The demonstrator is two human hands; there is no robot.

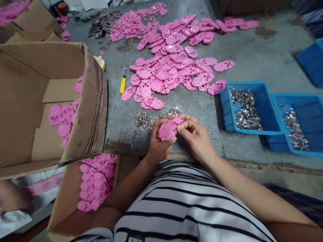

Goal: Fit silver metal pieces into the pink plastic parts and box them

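Just above the table's front edge, my left hand is closed around a pink plastic shell piece, thumb along its lower side. From the right, my right hand pinches at the upper right end of the same piece, thumb and forefinger pressed on it. Whether a small part sits between those fingertips is hidden. Right behind the hands lie small piles of shiny metal parts on the table. Farther back spreads a large heap of similar pink shells.
A cardboard box with pink pieces stands at the left, another box below it. Blue bins of metal parts stand at the right. A yellow screwdriver lies left of the heap. Someone's arm shows at lower left.
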